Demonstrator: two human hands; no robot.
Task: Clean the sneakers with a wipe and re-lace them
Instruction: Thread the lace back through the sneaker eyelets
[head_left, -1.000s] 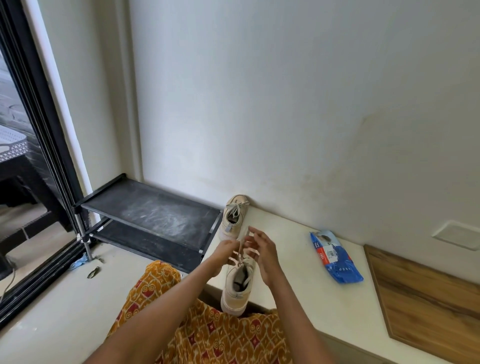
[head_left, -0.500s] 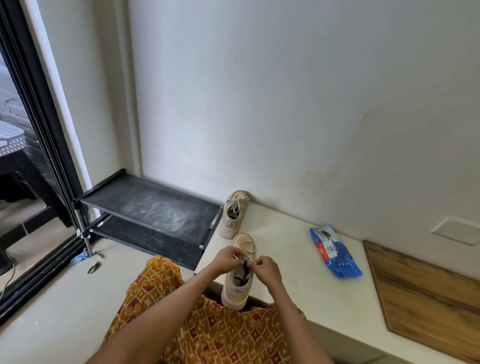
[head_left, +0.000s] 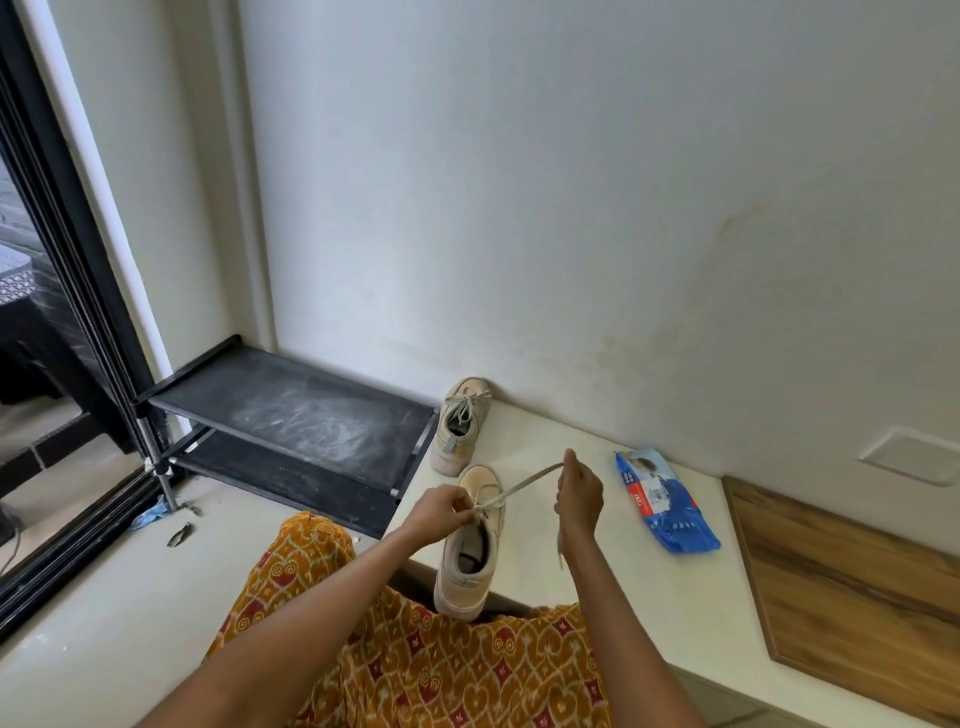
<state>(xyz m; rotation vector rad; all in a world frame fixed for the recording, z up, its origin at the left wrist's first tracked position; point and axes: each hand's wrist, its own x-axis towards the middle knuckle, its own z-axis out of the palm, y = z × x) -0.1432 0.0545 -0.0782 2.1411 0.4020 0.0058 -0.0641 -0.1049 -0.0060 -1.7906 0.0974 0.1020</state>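
Re-lacing under way: my left hand (head_left: 444, 512) pinches the lace (head_left: 524, 484) at the near sneaker (head_left: 470, 558) on the tabletop (head_left: 623, 587), my right hand (head_left: 579, 496) gripping and pulling it taut. Next, I judge, threading the following eyelet; the other sneaker (head_left: 462, 423) waits laced.

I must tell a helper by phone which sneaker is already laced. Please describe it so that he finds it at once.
Find the white ledge below the wall, right of the black shoe rack. Two beige sneakers stand at its left end. The laced sneaker is the far one, toe near the wall, its bow tied and no hand on it; the near sneaker has its lace pulled out.
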